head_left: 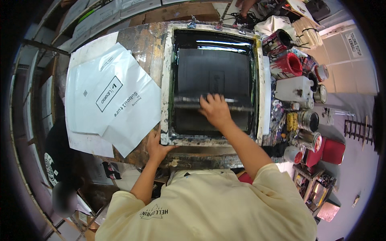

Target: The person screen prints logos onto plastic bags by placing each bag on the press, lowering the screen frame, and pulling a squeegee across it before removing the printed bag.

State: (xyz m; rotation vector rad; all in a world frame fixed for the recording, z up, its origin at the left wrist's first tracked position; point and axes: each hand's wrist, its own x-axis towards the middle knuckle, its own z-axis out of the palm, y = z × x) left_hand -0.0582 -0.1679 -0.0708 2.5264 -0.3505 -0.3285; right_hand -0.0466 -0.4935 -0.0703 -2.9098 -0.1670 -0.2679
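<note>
Squeegee (240,105), one: lay across the dark mesh (197,74) inside the pale screen frame (166,84), long axis running left to right, right end slightly nearer the person. Screen frame, one: rested on the worktop (142,44), longer sides pointing away from the person. Hands, two: right hand (215,108) curled over the squeegee; left hand (157,146) spread, thumb apart, at the frame's near left corner.

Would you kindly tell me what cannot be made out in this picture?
In the head view:
- Underside of the right hand on the bar: hidden by its back.
- Surface beneath the frame: hidden by its dark screen.
- Co-worker's head, lower left: blurred.
- Bare limb, top: cut off by the edge.
</note>
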